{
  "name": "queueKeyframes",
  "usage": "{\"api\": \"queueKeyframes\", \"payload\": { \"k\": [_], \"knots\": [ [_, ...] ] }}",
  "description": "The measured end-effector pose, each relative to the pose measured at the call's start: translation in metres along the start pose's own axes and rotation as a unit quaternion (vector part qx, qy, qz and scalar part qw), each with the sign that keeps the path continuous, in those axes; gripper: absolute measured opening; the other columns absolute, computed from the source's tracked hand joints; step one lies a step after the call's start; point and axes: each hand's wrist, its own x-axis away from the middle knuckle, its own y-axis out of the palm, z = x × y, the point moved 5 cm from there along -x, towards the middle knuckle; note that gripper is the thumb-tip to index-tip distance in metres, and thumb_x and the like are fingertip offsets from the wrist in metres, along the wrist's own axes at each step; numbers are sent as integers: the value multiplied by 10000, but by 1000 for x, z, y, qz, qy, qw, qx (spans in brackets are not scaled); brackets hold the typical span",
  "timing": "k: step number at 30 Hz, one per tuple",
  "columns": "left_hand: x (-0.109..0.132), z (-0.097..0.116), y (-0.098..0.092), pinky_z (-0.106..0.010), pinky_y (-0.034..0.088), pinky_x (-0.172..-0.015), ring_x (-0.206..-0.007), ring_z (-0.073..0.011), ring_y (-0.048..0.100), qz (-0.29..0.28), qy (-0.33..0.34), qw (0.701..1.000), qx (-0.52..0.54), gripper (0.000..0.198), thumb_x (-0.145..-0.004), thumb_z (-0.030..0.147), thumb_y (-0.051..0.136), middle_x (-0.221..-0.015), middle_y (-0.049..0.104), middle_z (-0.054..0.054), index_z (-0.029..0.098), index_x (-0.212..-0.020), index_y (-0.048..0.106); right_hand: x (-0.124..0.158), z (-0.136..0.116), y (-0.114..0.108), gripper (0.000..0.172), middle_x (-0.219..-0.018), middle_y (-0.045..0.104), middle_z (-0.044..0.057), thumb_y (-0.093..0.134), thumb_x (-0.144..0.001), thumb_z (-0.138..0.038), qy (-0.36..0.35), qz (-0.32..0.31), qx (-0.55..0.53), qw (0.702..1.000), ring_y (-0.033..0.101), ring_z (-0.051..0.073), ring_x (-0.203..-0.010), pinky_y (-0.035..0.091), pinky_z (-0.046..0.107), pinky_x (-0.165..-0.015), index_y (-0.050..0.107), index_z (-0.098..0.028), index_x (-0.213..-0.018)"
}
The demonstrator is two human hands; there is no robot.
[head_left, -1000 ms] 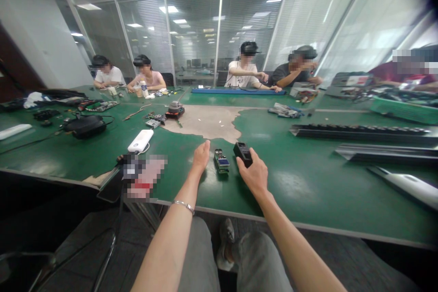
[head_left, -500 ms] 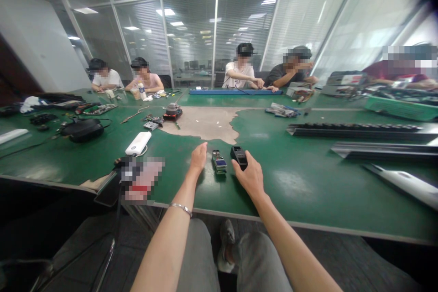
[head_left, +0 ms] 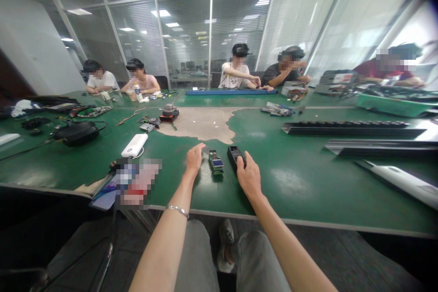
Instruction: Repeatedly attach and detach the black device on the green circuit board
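My right hand point(head_left: 248, 175) grips a small black box-shaped device point(head_left: 234, 155) resting on the green table point(head_left: 290, 182). Just left of it lies a small green circuit board with a blue screen point(head_left: 216, 163). My left hand point(head_left: 194, 158) rests on the table left of the board, its fingers curved and slightly apart, holding nothing. A thin bracelet sits on my left wrist.
A white power bank point(head_left: 134, 145) and a phone point(head_left: 106, 191) lie to the left. A black pouch point(head_left: 75, 132), long black rails point(head_left: 345, 127) and a worn bare patch point(head_left: 201, 123) are further out. Several people sit at the far side.
My right hand has lowered the black device onto the table. My left hand has curled a little and stayed beside the board. The view has shifted slightly.
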Motion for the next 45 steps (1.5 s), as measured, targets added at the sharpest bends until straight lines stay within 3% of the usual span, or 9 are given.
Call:
{"api": "queueKeyframes", "payload": {
  "k": [5, 12, 16, 21, 27, 30, 35, 45],
  "knots": [
    [0, -5, 3, -319, 418, -1033, -1139, -161, 587, -2, -16, 1000, 18, 418, -917, 249, 310, -1196, 656, -68, 156, -1176, 625, 2, -2, 0, 716, -1324, 504, 197, 430, -849, -559, -13, -3, 15, 1000, 471, 292, -1200, 357, 435, -1012, 392, -67, -1367],
    [3, 0, 7, -326, 410, -1025, -1136, -180, 587, -18, -9, 1000, -14, 464, -947, 443, 309, -1186, 661, -66, 185, -1123, 652, 3, -2, 1, 706, -1320, 512, 185, 493, -818, -497, -15, -24, 42, 999, 502, 311, -1151, 386, 427, -965, 382, -72, -1372],
    [4, 2, 7, -325, 422, -1004, -1095, -188, 610, -21, -1, 1000, -22, 501, -944, 488, 301, -1144, 681, -76, 176, -1097, 663, 3, -4, 0, 651, -1237, 578, 173, 505, -819, -460, -10, -45, 55, 997, 553, 301, -1063, 415, 414, -907, 421, -95, -1351],
    [4, 1, 6, -324, 428, -1000, -1103, -197, 610, -17, -9, 1000, -10, 528, -942, 508, 288, -1131, 687, -84, 174, -1106, 661, 3, -11, -6, 637, -1234, 587, 162, 488, -829, -513, 7, -42, 18, 999, 564, 285, -1086, 409, 406, -936, 463, -115, -1325],
    [4, 0, 6, -334, 438, -992, -1110, -203, 608, -16, -23, 1000, 9, 568, -937, 544, 259, -1136, 685, -83, 182, -1133, 651, 5, -39, -20, 630, -1255, 581, 145, 477, -838, -544, -22, -5, -39, 999, 557, 267, -1121, 405, 394, -964, 477, -136, -1318],
    [3, -2, 6, -338, 439, -991, -1102, -202, 612, -15, -26, 999, 14, 581, -934, 554, 253, -1133, 686, -86, 180, -1135, 649, 7, -61, -21, 609, -1236, 594, 138, 465, -851, -533, -39, -17, -45, 998, 573, 258, -1100, 417, 376, -948, 473, -143, -1319],
    [3, -3, 6, -333, 440, -992, -1109, -198, 609, -11, -25, 999, 23, 581, -934, 553, 253, -1135, 685, -87, 176, -1134, 648, 10, -84, -12, 609, -1144, 635, 160, 489, -839, -506, -46, -45, 9, 998, 594, 279, -1049, 434, 370, -898, 478, -108, -1300],
    [2, -2, 5, -345, 432, -1012, -1123, -207, 603, -7, -24, 999, 32, 561, -936, 539, 264, -1136, 685, -83, 184, -1134, 651, 19, -104, 2, 590, -1070, 650, 154, 443, -879, -464, -71, -82, 110, 988, 594, 273, -993, 421, 340, -819, 410, -94, -1338]
  ]
}}
